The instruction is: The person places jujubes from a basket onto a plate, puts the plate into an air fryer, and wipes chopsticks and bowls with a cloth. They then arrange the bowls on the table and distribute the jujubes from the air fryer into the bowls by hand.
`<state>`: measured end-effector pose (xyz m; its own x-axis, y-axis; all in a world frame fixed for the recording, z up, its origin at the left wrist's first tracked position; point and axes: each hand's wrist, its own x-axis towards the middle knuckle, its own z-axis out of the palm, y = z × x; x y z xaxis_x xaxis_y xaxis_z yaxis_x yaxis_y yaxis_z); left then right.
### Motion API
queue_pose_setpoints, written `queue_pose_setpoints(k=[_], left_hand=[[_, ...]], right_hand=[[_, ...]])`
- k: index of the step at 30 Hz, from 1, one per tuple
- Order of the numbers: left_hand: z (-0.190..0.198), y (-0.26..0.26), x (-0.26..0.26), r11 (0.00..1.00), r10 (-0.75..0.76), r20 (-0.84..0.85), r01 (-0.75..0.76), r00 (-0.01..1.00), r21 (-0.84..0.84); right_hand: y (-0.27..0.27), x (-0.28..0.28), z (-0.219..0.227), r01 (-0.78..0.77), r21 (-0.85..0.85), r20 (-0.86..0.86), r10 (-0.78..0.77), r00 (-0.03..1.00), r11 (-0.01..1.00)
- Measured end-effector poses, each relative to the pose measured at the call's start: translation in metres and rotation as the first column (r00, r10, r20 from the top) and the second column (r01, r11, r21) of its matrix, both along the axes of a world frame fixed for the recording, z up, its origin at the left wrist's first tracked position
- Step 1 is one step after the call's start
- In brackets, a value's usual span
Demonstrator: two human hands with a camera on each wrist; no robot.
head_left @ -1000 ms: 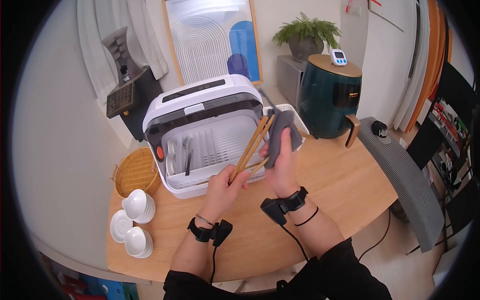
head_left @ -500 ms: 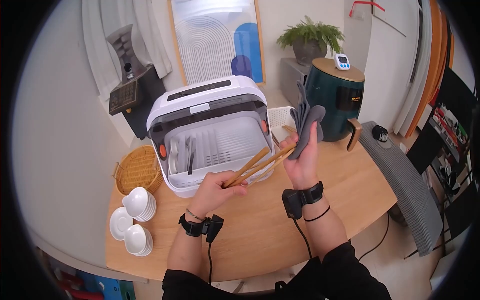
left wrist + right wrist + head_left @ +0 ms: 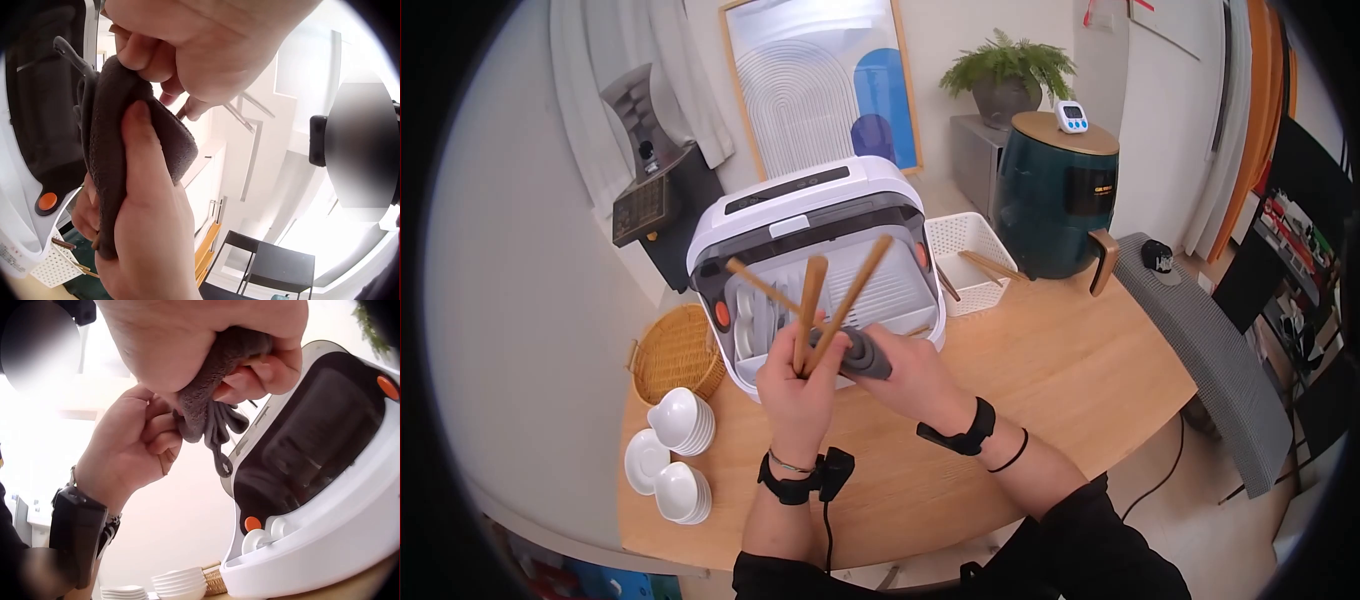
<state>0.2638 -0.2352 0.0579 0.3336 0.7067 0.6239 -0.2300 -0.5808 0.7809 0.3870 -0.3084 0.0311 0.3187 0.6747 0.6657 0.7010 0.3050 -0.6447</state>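
Note:
Wooden chopsticks (image 3: 856, 292) fan upward out of my left hand (image 3: 798, 402), which grips them near their lower part in front of the white dish cabinet (image 3: 740, 215). My right hand (image 3: 920, 380) holds a bunched dark grey cloth (image 3: 866, 356) against the chopsticks, close beside the left fingers. In the left wrist view the cloth (image 3: 109, 150) is wrapped in the right hand (image 3: 153, 231), with its thumb pressed along it. The right wrist view shows the cloth (image 3: 209, 381) hanging in folds between both hands.
A white perforated basket (image 3: 972, 300) with chopsticks stands right of the cabinet, beside a dark green air fryer (image 3: 1050, 215). At the left are a wicker basket (image 3: 675, 355), stacked white bowls (image 3: 683, 420) and small plates (image 3: 645, 462). A plant (image 3: 1008, 75) stands behind.
The right hand and cloth have moved left and down to meet the left hand. The chopsticks, earlier leaning right, now point upward and spread apart.

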Motion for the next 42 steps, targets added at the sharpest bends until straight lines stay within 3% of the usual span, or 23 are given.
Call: queue_pose_setpoints(k=[3, 4, 6, 7, 9, 10, 11, 13, 14, 15, 17, 23, 25, 27, 29, 31, 33, 34, 36, 39, 42], left_hand=[[-0.006, 0.012, -0.009, 0.997, 0.041, -0.107, -0.034, 0.993, 0.064], [-0.006, 0.012, -0.010, 0.998, 0.067, 0.016, -0.068, 0.998, 0.017], [0.005, 0.016, -0.017, 0.985, 0.159, 0.186, -0.144, 0.970, -0.092], [0.016, 0.020, -0.021, 0.983, 0.154, 0.309, -0.113, 0.939, -0.145], [0.024, 0.032, -0.038, 0.983, 0.110, 0.421, -0.037, 0.900, -0.178], [0.025, 0.035, -0.038, 0.985, 0.099, 0.421, -0.029, 0.902, -0.171], [0.025, 0.037, -0.038, 0.975, 0.092, 0.353, -0.012, 0.931, -0.223], [0.019, 0.039, -0.031, 0.962, 0.081, 0.282, -0.001, 0.956, -0.274], [0.010, 0.039, -0.021, 0.942, 0.031, 0.312, 0.076, 0.949, -0.327], [0.005, 0.038, -0.014, 0.913, -0.018, 0.344, 0.156, 0.939, -0.376], [0.003, 0.033, -0.006, 0.894, -0.103, 0.312, 0.225, 0.944, -0.387], [0.002, 0.024, 0.001, 0.821, -0.094, 0.387, 0.291, 0.917, -0.491], [0.004, 0.026, 0.000, 0.850, -0.105, 0.357, 0.270, 0.928, -0.452], [-0.005, 0.034, -0.001, 0.862, -0.099, 0.332, 0.248, 0.938, -0.442], [-0.004, 0.030, -0.003, 0.872, -0.175, 0.287, 0.284, 0.942, -0.398], [0.003, 0.026, -0.004, 0.871, -0.205, 0.264, 0.298, 0.943, -0.391], [0.003, 0.024, -0.003, 0.856, -0.227, 0.273, 0.326, 0.935, -0.402], [0.002, 0.023, -0.002, 0.855, -0.228, 0.274, 0.327, 0.934, -0.402], [-0.001, 0.023, 0.001, 0.862, -0.237, 0.211, 0.305, 0.948, -0.404], [-0.002, 0.021, 0.003, 0.855, -0.277, 0.150, 0.314, 0.949, -0.413], [-0.005, 0.023, 0.005, 0.866, -0.253, 0.151, 0.293, 0.956, -0.404]], right_hand=[[-0.001, -0.003, 0.005, -0.030, -0.033, 0.017, 0.031, 0.999, 0.999], [-0.001, 0.002, 0.004, -0.027, -0.033, 0.016, 0.028, 0.999, 0.999], [0.001, 0.019, -0.001, 0.019, -0.057, 0.189, -0.008, 0.982, 0.998], [0.001, 0.027, -0.001, 0.031, -0.049, 0.182, -0.022, 0.983, 0.998], [0.003, 0.046, 0.002, 0.069, 0.033, -0.253, -0.059, 0.966, 0.997], [0.006, 0.054, 0.005, -0.057, 0.193, -0.464, 0.142, 0.874, 0.980], [0.000, 0.055, 0.003, -0.052, 0.196, -0.466, 0.140, 0.874, 0.979], [-0.023, 0.041, 0.028, -0.415, 0.170, -0.704, 0.404, 0.584, 0.894], [-0.026, 0.034, 0.030, -0.542, 0.193, -0.652, 0.519, 0.552, 0.818], [-0.021, 0.024, 0.028, -0.496, 0.194, -0.437, 0.527, 0.728, 0.846], [-0.028, 0.013, 0.030, -0.559, 0.058, -0.321, 0.545, 0.774, 0.827], [-0.033, -0.001, 0.029, -0.636, 0.113, -0.368, 0.626, 0.687, 0.764], [-0.043, 0.004, 0.040, -0.589, 0.092, -0.337, 0.582, 0.740, 0.803], [-0.054, 0.017, 0.049, -0.489, 0.206, -0.353, 0.530, 0.771, 0.848], [-0.071, 0.042, 0.053, -0.264, 0.358, -0.293, 0.376, 0.879, 0.896], [-0.064, 0.073, 0.051, -0.066, 0.649, -0.268, 0.308, 0.913, 0.758], [-0.066, 0.095, 0.050, 0.124, 0.552, -0.620, 0.306, 0.723, 0.825], [-0.061, 0.107, 0.043, 0.125, 0.552, -0.619, 0.305, 0.723, 0.825], [-0.045, 0.134, 0.020, 0.217, 0.379, -0.837, 0.233, 0.495, 0.899], [-0.024, 0.146, -0.008, 0.224, 0.274, -0.899, 0.166, 0.406, 0.935], [-0.009, 0.147, -0.025, 0.203, 0.197, -0.893, 0.090, 0.440, 0.959]])
